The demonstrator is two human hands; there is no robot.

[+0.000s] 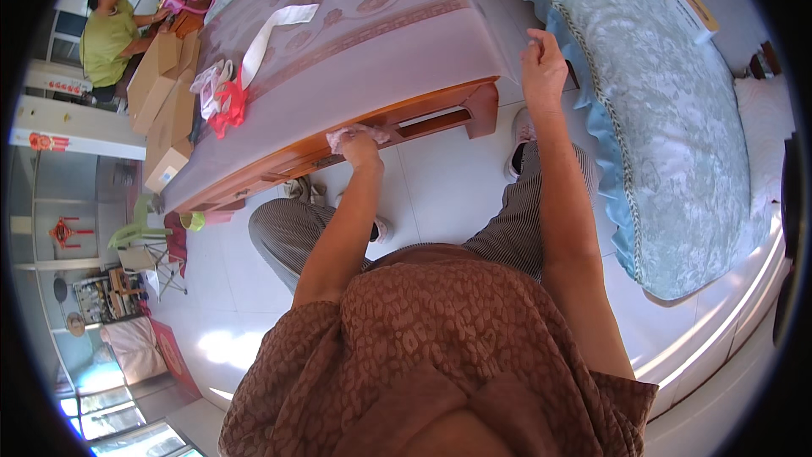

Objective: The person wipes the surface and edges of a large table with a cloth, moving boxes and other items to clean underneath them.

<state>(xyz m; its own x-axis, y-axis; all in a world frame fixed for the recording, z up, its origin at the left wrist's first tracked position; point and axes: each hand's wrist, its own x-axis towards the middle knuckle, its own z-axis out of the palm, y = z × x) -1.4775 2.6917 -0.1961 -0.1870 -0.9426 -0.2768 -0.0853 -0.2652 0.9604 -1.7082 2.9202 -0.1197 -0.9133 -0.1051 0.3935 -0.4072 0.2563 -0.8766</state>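
Note:
My left hand (360,147) grips a crumpled pinkish cloth (339,139). It presses the cloth to the brown wooden side (304,157) of a long low table, just below the edge of its translucent patterned cover (393,63). My right hand (544,73) is held up in the gap between the table's end and a sofa. Its fingers are loosely bent, and nothing shows in them. Near that hand, the table's side has an openwork slot (434,122) and a short leg (483,114).
The sofa (679,139) has a pale blue cover with ruffled trim; a tissue box (694,13) rests on it. Cardboard boxes (166,108), a red bag (229,108) and a white strip (269,35) lie on the table. Another person (108,41) handles things beyond. A green chair (139,222) stands left.

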